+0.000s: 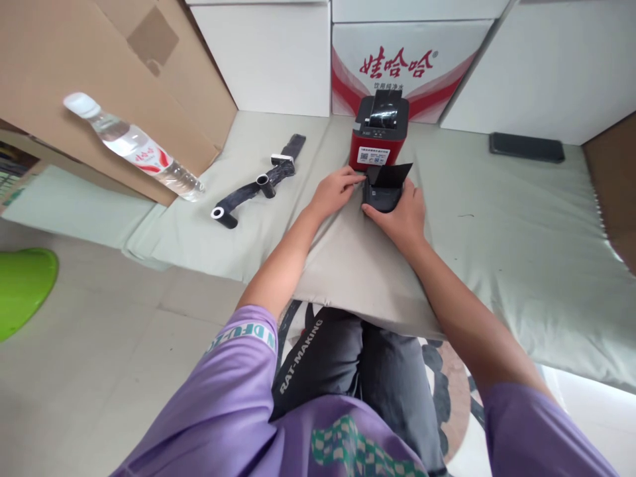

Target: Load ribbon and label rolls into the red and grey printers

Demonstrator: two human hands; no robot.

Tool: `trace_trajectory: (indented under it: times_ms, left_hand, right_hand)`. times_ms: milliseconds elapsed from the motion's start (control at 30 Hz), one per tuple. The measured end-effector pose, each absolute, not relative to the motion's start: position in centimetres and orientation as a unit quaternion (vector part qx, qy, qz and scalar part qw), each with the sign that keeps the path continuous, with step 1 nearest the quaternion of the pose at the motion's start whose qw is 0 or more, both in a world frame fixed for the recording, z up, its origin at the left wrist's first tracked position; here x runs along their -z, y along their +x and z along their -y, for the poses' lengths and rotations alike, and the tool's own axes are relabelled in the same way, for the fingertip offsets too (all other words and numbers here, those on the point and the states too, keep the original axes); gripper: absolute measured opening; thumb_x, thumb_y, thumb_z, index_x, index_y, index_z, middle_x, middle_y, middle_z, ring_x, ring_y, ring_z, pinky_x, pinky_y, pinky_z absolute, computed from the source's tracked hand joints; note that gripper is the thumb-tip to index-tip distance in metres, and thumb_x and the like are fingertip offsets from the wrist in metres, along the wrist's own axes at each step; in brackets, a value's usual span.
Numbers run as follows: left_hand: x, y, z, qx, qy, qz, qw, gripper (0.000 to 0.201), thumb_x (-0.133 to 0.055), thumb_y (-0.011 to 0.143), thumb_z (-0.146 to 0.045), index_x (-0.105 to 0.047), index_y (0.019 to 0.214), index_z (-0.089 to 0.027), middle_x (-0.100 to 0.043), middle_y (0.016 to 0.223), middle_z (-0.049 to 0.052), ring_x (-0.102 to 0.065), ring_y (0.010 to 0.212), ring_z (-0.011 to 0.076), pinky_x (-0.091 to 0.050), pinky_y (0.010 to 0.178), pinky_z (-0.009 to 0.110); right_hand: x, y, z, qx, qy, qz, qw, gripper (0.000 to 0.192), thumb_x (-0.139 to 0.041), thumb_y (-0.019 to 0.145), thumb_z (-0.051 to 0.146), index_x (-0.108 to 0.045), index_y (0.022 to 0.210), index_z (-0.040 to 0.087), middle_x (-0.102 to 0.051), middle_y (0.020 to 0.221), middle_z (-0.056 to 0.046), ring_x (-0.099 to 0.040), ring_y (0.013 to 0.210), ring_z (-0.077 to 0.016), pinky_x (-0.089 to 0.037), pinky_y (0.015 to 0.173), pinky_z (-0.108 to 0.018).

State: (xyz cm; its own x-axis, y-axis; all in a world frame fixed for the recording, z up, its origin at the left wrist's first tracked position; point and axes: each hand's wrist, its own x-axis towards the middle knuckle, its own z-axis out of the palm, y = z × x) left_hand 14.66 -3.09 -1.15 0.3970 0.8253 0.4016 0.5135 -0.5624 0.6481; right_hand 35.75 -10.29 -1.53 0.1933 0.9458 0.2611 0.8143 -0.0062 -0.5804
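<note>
A small black device like a portable printer [382,199] stands on the cloth, a black strip [392,175] sticking up from its top. My right hand [407,215] is wrapped round its right side and front, thumb across the near edge. At its left edge, my left hand [339,192] grips with fingers bent and pressed together; the exact contact is partly hidden. Right behind stands a red and black label printer [380,136], also with a black strip [385,109] rising from its slot. Left of my hands lies a crumpled black film [246,197] with several small rolls along it.
A water bottle [144,149] stands at the left beside a cardboard box [144,73]. White cartons [263,59] line the back. A black phone-like object [527,147] lies at the right on the pale green cloth [501,232]. A green stool edge [24,285] shows at far left.
</note>
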Motion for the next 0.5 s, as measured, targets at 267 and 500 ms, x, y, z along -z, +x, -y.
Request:
trace_trajectory:
  times_ms: [267,500]
  left_hand:
    - [0.8,14.4,2.74,-0.379,0.793,-0.379,0.289,0.04,-0.048,0.102,-0.032,-0.085,0.117,-0.025,-0.079,0.124,0.009,-0.074,0.12,0.025,-0.056,0.113,0.041]
    - [1.04,14.61,2.75,-0.394,0.782,-0.384,0.292,0.044,-0.044,0.101,-0.023,-0.085,0.119,-0.024,-0.077,0.128,0.009,-0.073,0.119,0.0234,-0.057,0.111,0.04]
  right_hand:
    - [1.67,36.56,9.95,-0.135,-0.665,0.644,0.354,0.113,-0.075,0.079,0.065,-0.024,0.167,0.017,-0.057,0.149,-0.024,-0.06,0.137,-0.0409,-0.053,0.112,-0.06]
    - [2.08,35.82,9.83,-0.141,-0.651,0.644,0.376,0.136,-0.087,0.068,0.058,-0.011,0.171,0.013,-0.049,0.156,-0.027,-0.051,0.148,-0.0438,-0.046,0.12,-0.064]
